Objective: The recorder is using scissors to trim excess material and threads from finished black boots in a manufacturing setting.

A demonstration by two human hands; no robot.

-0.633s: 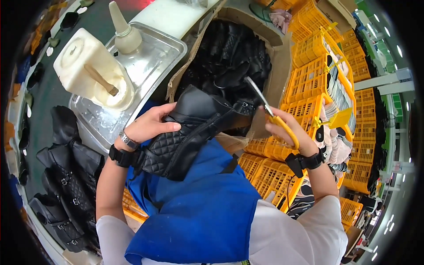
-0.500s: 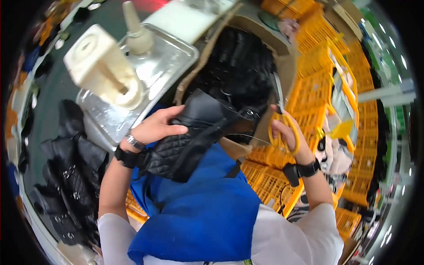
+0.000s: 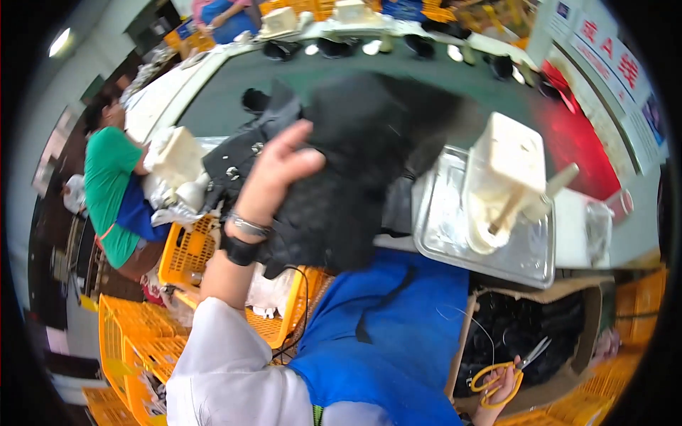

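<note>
A green table [image 3: 455, 79] spans the upper frame, a co-worker [image 3: 112, 192] at left. Since the earlier frame the view has swung left, and the left hand [image 3: 272, 172] now grips the black boot [image 3: 341, 188] near upper centre, its outline too blurred to trace. Lower right, the right hand's [image 3: 503, 389] fingers curl around yellow scissors [image 3: 533, 353].

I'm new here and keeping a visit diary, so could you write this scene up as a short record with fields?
Left hand: against a black boot piece, blurred; grip unclear
Right hand: holds yellow-handled scissors by the handles
Below the scissors: cardboard box of black pieces
Worktop: green table
Tray: shiny metal, bearing a white container and a pale bottle
Clothing: blue apron, white sleeves
Left side: yellow crate; another person in green
</note>
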